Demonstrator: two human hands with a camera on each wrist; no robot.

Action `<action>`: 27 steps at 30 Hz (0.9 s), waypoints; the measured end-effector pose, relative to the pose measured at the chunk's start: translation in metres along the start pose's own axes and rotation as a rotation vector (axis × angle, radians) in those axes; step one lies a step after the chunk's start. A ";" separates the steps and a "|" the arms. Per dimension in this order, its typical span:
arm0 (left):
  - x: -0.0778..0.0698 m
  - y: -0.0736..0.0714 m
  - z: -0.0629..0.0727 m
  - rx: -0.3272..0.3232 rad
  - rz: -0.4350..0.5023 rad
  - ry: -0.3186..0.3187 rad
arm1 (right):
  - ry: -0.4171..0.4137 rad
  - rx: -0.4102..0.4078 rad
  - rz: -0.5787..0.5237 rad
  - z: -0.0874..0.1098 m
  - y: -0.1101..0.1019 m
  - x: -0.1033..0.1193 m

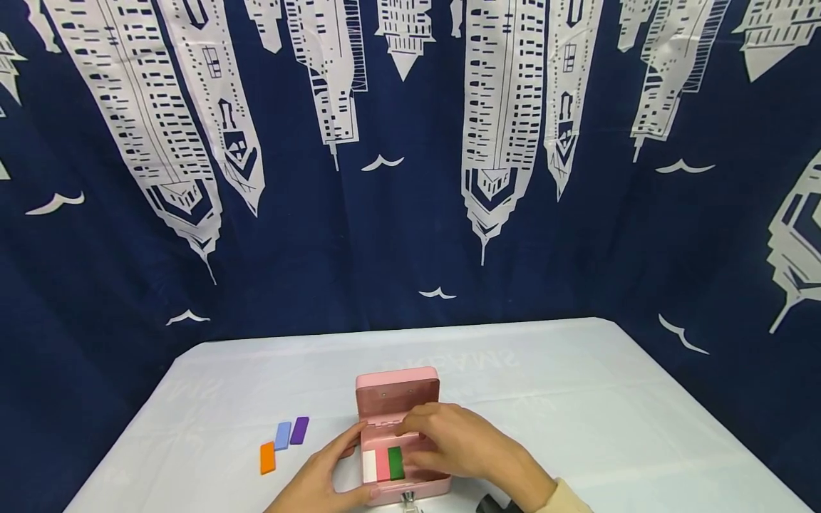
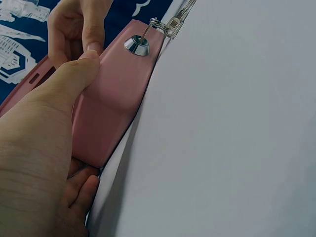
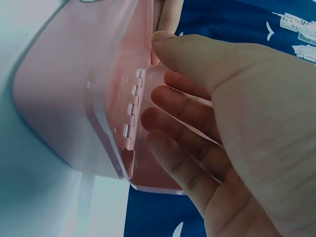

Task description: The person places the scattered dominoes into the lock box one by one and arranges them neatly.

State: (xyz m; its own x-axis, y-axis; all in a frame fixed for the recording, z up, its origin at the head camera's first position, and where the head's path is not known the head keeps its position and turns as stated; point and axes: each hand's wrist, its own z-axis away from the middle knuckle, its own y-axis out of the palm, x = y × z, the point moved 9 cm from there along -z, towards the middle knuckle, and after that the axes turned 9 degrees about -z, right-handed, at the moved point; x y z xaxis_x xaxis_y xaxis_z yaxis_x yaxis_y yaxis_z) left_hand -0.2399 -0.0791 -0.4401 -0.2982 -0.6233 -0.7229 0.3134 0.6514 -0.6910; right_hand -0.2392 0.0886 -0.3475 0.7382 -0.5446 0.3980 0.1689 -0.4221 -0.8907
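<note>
Left hand (image 1: pixel 321 476) grips the left side of an open pink box (image 1: pixel 423 490) on the desk (image 1: pixel 577 420); the right hand (image 1: pixel 458 442) reaches inside, fingers loosely relaxed, no held piece visible. A stray brush could knock the white block (image 1: pixel 369 467), pink block (image 1: pixel 383 465) and green block (image 1: pixel 395 463) out of their row, and a slack left grip might let the smooth, seemingly metal box slide. Flat, rectangular orange block (image 1: pixel 267 458), blue block (image 1: pixel 283 436) and purple block (image 1: pixel 299 430) lie to its left.
</note>
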 end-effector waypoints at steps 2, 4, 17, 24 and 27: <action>0.000 0.000 -0.001 0.002 -0.001 0.006 | 0.011 -0.009 -0.032 0.002 -0.004 -0.002; 0.000 0.001 -0.001 0.002 -0.005 0.011 | 0.027 -0.015 -0.062 0.004 -0.008 -0.005; -0.002 0.000 -0.001 -0.005 -0.024 0.004 | 0.147 0.023 -0.142 0.013 -0.028 -0.027; -0.004 -0.002 -0.001 -0.019 -0.043 0.027 | 0.173 0.059 -0.173 0.018 -0.028 -0.034; -0.004 -0.002 -0.001 -0.028 -0.055 0.035 | 0.188 0.074 -0.196 0.020 -0.027 -0.037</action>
State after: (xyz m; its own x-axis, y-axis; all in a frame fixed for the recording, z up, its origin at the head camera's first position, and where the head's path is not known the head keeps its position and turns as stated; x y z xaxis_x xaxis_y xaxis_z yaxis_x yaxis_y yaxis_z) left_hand -0.2401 -0.0778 -0.4355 -0.3457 -0.6431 -0.6833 0.2702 0.6291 -0.7288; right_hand -0.2580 0.1349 -0.3422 0.5539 -0.5853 0.5921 0.3488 -0.4826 -0.8033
